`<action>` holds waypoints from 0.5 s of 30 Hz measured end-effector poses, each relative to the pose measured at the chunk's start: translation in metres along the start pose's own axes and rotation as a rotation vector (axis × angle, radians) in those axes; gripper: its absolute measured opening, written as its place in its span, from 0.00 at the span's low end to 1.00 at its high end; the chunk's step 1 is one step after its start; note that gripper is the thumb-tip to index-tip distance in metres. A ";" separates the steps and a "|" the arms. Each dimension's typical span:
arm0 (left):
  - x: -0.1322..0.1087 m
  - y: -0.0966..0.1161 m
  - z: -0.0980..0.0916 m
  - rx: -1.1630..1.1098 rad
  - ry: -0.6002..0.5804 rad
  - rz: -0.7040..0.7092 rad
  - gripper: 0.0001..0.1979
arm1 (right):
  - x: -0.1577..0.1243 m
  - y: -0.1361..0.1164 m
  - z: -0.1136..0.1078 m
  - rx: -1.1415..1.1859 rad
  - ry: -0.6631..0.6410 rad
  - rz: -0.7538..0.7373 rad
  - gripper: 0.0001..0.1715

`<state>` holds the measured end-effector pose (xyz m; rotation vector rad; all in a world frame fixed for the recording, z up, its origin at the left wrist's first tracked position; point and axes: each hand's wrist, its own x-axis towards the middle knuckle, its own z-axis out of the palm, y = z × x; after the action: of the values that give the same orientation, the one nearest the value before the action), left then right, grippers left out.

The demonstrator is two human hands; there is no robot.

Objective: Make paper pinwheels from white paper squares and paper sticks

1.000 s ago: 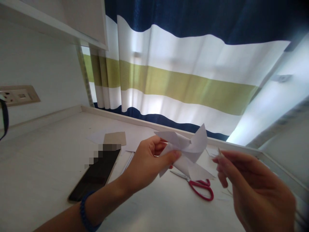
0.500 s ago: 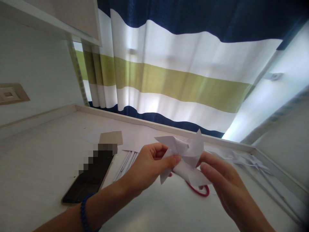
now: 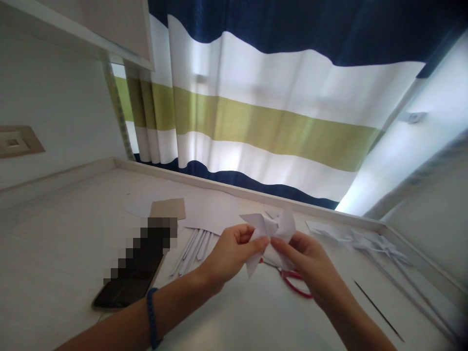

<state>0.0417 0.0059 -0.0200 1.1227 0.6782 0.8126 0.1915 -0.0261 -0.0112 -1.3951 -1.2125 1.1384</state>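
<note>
A white paper pinwheel with pointed, curled blades is held above the table between both hands. My left hand pinches it near the middle, thumb in front and fingers behind. From the other side, my right hand presses its thumb close to the left thumb, its fingers curled behind the paper. Beneath the hands lie scissors with red handles, partly covered by the right hand. Left of the hands, several rolled paper sticks rest on the table.
A dark phone, partly blurred out, lies at the left near a brown card and white paper sheets. Finished-looking paper pinwheels on sticks lie at the right, with a thin dark rod. A raised ledge edges the table below the striped curtain.
My right hand has moved left and closed on the pinwheel beside the left thumb. More of the scissors shows, and the thin dark rod is now visible at the right.
</note>
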 end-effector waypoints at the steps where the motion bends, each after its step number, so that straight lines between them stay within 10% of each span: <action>1: 0.005 -0.006 -0.002 -0.008 -0.009 0.001 0.14 | 0.005 0.005 0.000 -0.006 0.001 0.009 0.19; 15: 0.038 -0.051 -0.055 0.234 -0.149 -0.286 0.14 | 0.035 0.074 0.006 -0.112 -0.128 0.092 0.19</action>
<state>0.0293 0.0545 -0.0877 1.2481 0.8005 0.4087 0.1986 0.0037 -0.0878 -1.4934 -1.3317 1.2556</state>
